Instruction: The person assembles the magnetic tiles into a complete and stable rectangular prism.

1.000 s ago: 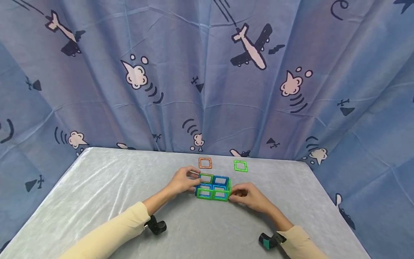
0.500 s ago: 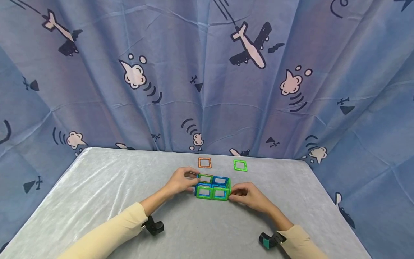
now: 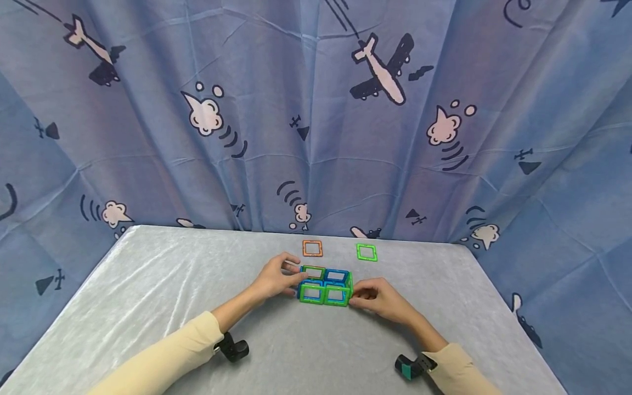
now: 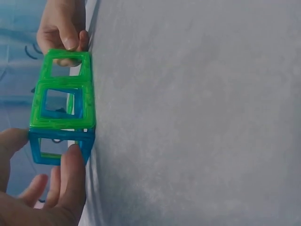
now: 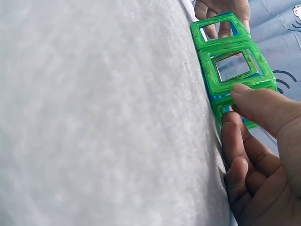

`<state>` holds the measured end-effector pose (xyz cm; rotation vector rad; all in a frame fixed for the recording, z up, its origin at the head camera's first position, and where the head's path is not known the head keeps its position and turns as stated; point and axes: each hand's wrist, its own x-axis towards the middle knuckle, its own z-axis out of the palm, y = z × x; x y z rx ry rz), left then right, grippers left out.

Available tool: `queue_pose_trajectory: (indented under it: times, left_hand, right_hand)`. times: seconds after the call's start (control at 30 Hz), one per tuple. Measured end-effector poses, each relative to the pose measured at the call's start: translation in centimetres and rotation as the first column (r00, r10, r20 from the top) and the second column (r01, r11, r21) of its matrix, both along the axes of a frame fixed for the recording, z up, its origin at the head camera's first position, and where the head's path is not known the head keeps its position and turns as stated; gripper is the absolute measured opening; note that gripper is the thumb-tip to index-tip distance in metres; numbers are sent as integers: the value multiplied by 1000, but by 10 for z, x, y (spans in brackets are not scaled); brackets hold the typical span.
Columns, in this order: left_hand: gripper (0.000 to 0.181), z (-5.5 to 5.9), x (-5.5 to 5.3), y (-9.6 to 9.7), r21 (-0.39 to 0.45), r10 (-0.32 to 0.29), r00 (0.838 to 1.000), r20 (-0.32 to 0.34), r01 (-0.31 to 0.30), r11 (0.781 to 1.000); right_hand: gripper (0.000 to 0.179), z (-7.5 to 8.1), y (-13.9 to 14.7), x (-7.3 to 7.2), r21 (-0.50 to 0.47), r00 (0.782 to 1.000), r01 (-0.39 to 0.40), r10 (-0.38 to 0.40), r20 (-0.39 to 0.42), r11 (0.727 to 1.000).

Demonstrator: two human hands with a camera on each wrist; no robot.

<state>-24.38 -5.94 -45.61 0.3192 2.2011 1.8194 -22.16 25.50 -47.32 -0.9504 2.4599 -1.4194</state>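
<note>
A small box of magnetic tiles (image 3: pixel 324 285), made of green and blue square frames, stands on the table in the head view. My left hand (image 3: pixel 276 277) is at its left end, thumb at the upper edge. In the left wrist view, the thumb and a finger (image 4: pixel 73 165) touch the blue end tile (image 4: pixel 61 148), the other fingers curled below. At the opposite end, my right hand (image 3: pixel 380 299) pinches the near corner. The right wrist view shows its thumb (image 5: pixel 254 101) on the green front tile (image 5: pixel 237 68) and fingertips against the end tile.
An orange square tile (image 3: pixel 312 248) and a green square tile (image 3: pixel 367 252) lie flat behind the box. A pale cloth covers the table (image 3: pixel 163 274). A blue curtain (image 3: pixel 316 137) printed with planes hangs at the back.
The left fingers have drawn back slightly from the box's rear left corner, and the left forearm has shifted a little left. My right hand and the box stay nearly still.
</note>
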Motion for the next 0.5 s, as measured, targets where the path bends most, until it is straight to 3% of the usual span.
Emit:
queue_pose_trajectory:
  times: [0.5]
  left_hand:
    - [42,0,7,0,-28,-38,998,50,40,999]
  right_hand:
    - [8,5,-3,1,1,1000,3,-3,30,1000]
